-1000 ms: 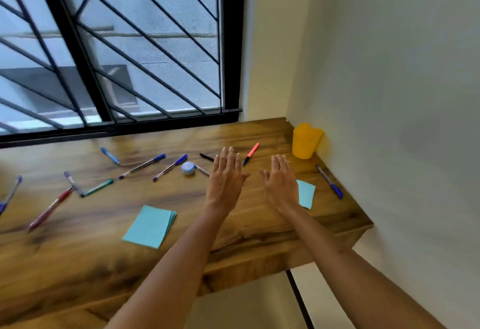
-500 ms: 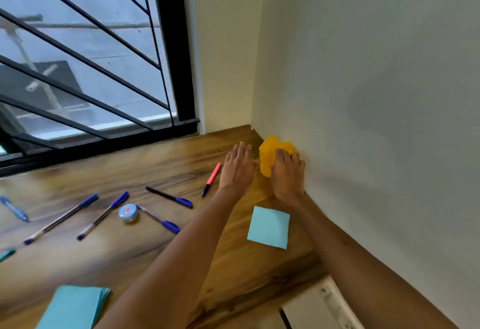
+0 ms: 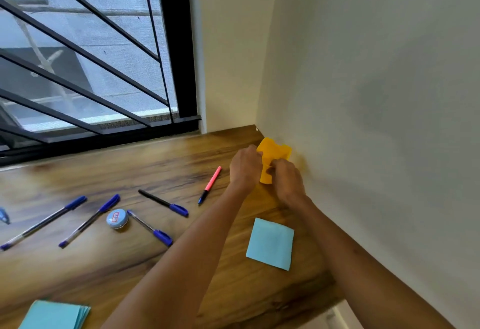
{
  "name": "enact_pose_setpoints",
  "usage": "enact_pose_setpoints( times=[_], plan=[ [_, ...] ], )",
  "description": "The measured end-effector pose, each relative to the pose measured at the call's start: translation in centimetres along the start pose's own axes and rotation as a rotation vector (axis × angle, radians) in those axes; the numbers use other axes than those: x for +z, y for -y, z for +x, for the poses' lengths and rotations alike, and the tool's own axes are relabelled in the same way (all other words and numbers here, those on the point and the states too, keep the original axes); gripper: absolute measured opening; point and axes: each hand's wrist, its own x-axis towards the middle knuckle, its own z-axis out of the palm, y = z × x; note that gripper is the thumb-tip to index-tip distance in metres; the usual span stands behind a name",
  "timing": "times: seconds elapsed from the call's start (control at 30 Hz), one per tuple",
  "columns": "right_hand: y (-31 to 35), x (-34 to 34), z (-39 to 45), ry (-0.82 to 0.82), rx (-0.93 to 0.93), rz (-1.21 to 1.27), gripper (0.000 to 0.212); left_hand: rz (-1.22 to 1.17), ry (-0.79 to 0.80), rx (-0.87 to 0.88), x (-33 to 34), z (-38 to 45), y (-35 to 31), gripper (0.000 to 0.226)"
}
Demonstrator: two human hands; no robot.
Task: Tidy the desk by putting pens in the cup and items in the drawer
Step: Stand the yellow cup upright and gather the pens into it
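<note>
A yellow cup (image 3: 272, 155) stands in the desk's far right corner against the wall. My left hand (image 3: 245, 167) grips its left side and my right hand (image 3: 287, 179) grips its right side, fingers curled round it. A pink pen (image 3: 210, 184) lies just left of my left wrist. A black pen with a blue cap (image 3: 163, 203) lies further left. Several blue-capped pens (image 3: 89, 220) are spread over the left of the wooden desk (image 3: 145, 170). A small round blue tin (image 3: 117, 218) sits among them.
A light blue sticky-note pad (image 3: 270, 243) lies under my right forearm near the desk's right edge. A stack of blue paper (image 3: 55, 315) sits at the front left. The barred window (image 3: 85, 55) runs behind the desk, the wall close on the right.
Both hands moved from over the desk middle to the yellow cup and curled round it. The view swung right and closer to the corner.
</note>
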Motion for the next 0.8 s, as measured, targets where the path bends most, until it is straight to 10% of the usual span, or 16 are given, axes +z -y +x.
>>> enact_pose_setpoints(
  times=[0.8],
  plan=[
    [33.2,11.6,-15.1,0.265,-0.682,0.255,0.019,0.371,-0.425,-0.416,-27.1,-19.7,24.6,0.024]
  ],
)
